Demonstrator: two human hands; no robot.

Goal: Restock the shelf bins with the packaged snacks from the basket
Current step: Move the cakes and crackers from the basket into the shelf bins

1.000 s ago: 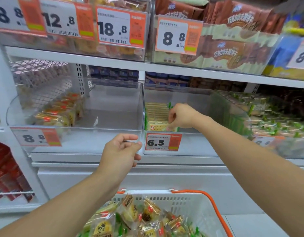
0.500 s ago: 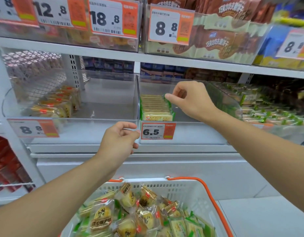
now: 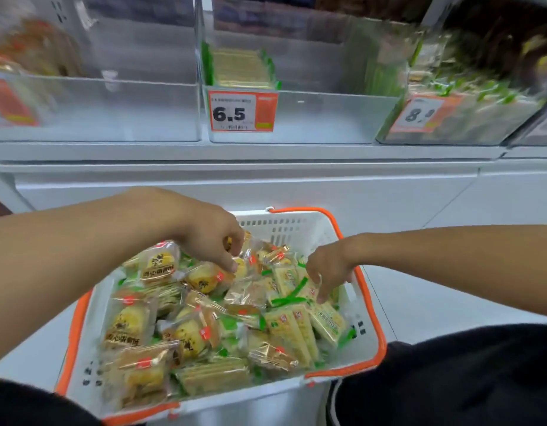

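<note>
A white basket with an orange rim [image 3: 283, 224] sits low in front of me, heaped with packaged snacks. Yellow round pastry packets [image 3: 129, 325] fill its left side and green-edged cracker packets [image 3: 292, 329] its right. My left hand [image 3: 210, 238] is down in the basket's far side, fingers curled round a yellow pastry packet [image 3: 242, 267]. My right hand [image 3: 327, 267] reaches in from the right and pinches the wrapper of a green cracker packet [image 3: 309, 292]. Above, the clear shelf bin tagged 6.5 [image 3: 312, 116] holds a row of the same crackers [image 3: 241, 69] at its left.
A clear bin [image 3: 97, 109] to the left holds a few orange-marked packets at its far left. The bin on the right [image 3: 456, 127], tagged 8-something, is full of green packets. A white shelf ledge [image 3: 266, 152] runs between bins and basket. The upper right is blurred.
Both hands came down from the shelf into the basket; the right hand left the 6.5 bin. The camera tilted down, so the basket now fills the lower view.
</note>
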